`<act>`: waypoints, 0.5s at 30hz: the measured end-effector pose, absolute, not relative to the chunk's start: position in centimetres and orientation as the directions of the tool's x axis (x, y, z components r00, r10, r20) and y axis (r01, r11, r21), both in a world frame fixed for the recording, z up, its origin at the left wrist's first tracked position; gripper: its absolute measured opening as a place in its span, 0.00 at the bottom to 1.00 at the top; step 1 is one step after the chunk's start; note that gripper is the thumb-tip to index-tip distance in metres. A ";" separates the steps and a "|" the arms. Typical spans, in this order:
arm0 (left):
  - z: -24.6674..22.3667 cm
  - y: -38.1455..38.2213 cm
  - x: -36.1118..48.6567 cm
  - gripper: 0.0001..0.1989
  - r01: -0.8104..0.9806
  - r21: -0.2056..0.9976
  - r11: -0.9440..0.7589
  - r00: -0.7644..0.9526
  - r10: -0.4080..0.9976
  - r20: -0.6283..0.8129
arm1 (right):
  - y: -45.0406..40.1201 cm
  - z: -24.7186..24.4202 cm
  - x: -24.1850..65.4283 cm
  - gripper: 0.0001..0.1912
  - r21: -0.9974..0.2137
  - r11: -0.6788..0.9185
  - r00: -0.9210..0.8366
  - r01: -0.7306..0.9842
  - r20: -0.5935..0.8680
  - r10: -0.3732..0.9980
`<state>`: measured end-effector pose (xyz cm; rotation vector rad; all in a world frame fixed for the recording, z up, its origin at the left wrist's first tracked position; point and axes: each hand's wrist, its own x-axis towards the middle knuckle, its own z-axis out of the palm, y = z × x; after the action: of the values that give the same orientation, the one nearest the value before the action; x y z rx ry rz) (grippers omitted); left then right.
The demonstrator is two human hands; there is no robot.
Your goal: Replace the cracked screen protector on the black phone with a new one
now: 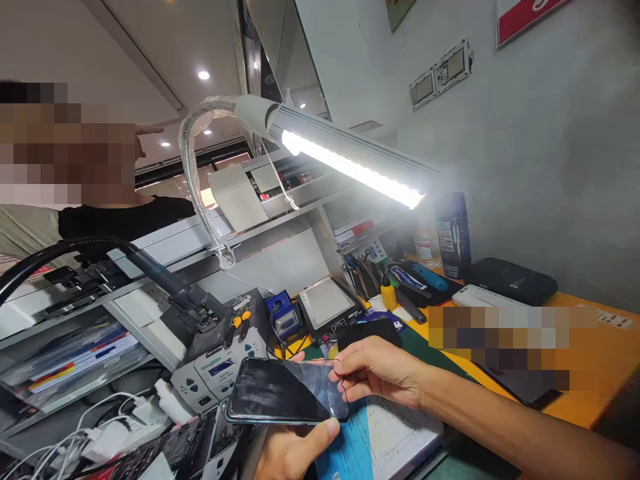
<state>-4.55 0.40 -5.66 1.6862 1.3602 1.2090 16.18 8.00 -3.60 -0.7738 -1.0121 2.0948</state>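
A dark smartphone with a smudged, reflective screen lies tilted in my left hand. The left thumb presses on its lower right edge, and fingertips show behind its top edge. My right hand is at the phone's right end, thumb and fingers pinched together. A thin dark strand shows between those fingers, beside the screen; what it is I cannot make out. Below the phone are a blue mat and a white box.
A bright lamp hangs overhead. Behind the phone stand a grey soldering station, a blue device and a yellow bottle. White cables and chargers crowd the lower left. Another person is beyond the shelf.
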 end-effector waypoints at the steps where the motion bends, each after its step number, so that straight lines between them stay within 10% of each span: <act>1: -5.6 0.3 -4.5 0.30 0.365 0.899 -0.241 0.039 0.969 0.244 | 8.0 -3.6 16.2 0.02 -0.827 -0.466 -0.594 -0.314 -0.212 0.776; 15: -4.8 0.3 -4.3 0.25 0.380 0.885 -0.270 0.038 0.960 0.276 | 7.9 -2.7 16.3 0.02 -0.824 -0.480 -0.589 -0.301 -0.235 0.773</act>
<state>-4.26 0.26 -4.77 1.7101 1.3623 1.2204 16.29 7.91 -2.68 -0.7989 -1.0055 2.0986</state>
